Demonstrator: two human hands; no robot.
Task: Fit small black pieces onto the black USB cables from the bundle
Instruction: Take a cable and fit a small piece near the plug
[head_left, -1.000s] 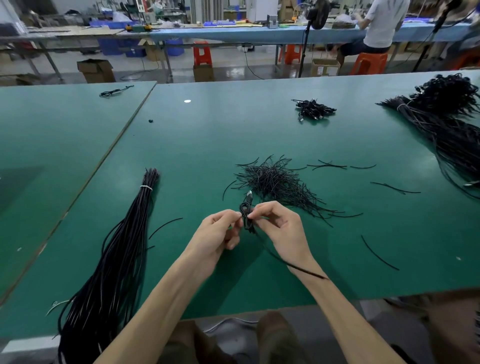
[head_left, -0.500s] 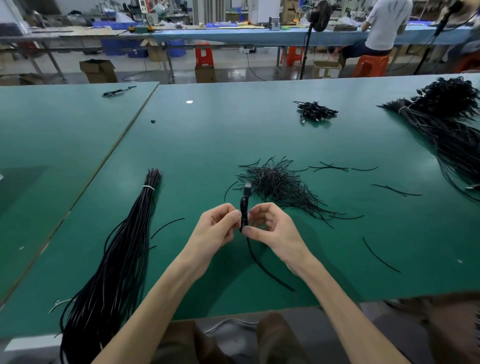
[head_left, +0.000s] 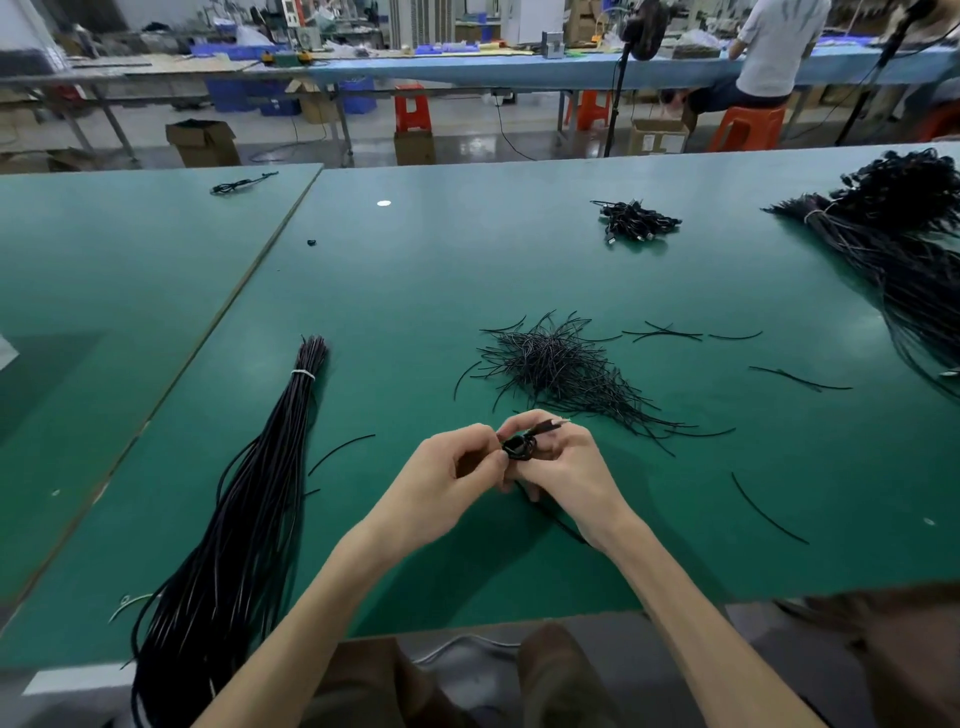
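Green matte tabletop (head_left: 467, 270) in foreground. Beyond: open brown cardboard box (head_left: 202, 143) on floor, red plastic stool (head_left: 412, 109), long blue tabletop (head_left: 467, 73), seated person in white shirt (head_left: 774, 47).

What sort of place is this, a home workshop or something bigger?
Most likely a cable-assembly factory floor. Long green worktables hold a tied cable bundle and a pile of short black pieces; a second worker sits at a blue bench behind, among plastic stools and cardboard boxes.

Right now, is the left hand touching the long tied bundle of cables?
No, the left hand pinches the coiled cable together with the right hand, while the tied bundle lies apart to its left.
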